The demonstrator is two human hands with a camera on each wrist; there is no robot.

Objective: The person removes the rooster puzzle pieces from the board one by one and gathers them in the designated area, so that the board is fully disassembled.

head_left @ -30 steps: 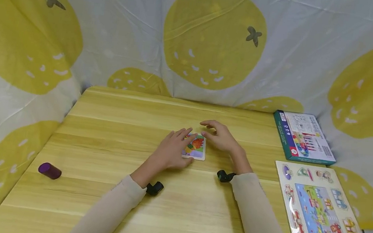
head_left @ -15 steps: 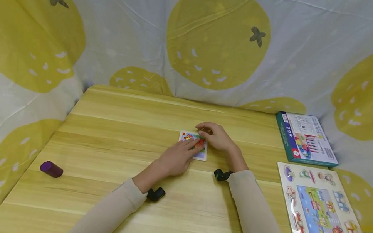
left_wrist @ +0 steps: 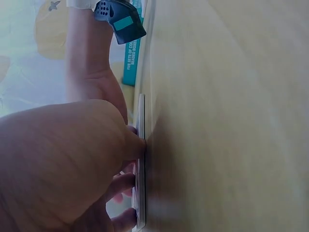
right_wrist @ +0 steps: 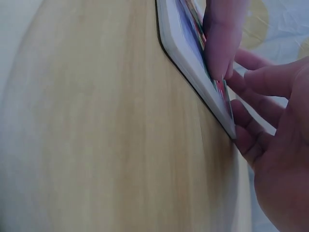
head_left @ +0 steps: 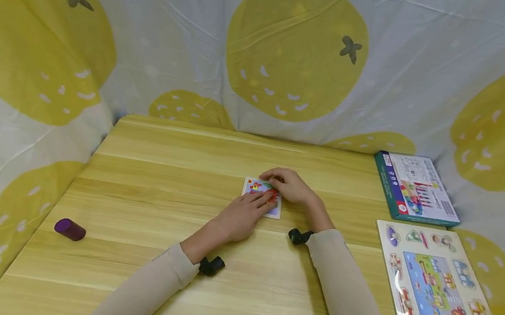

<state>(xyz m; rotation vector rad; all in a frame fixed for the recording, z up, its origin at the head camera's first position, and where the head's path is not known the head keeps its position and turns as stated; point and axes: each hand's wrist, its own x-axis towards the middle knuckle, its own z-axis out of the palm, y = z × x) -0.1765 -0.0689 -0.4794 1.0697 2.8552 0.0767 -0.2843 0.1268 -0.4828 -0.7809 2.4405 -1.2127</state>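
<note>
A small square picture board (head_left: pixel 252 185) with rounded corners and a bright printed picture lies flat on the table, partly covered by both hands. My left hand (head_left: pixel 241 216) rests on its near side, fingers stretched over the picture. From the left wrist view, the thumb touches the edge of the board (left_wrist: pixel 141 193). My right hand (head_left: pixel 295 188) is at the far right corner, its fingers loosely bent. In the right wrist view, fingers of the right hand (right_wrist: pixel 282 125) touch the board's edge, and the thumb is above, close to the left fingertips.
A purple cylinder (head_left: pixel 70 229) lies at the left of the wooden table (head_left: pixel 174 179). To the right are a green-edged box (head_left: pixel 419 188) at the back and a large knobbed picture puzzle (head_left: pixel 392 290) in front. A fruit-patterned cloth (head_left: pixel 177 38) hangs behind.
My left hand has drawn back toward the near side, uncovering the board's far left corner. The right hand has moved left and closer to the board's far edge.
</note>
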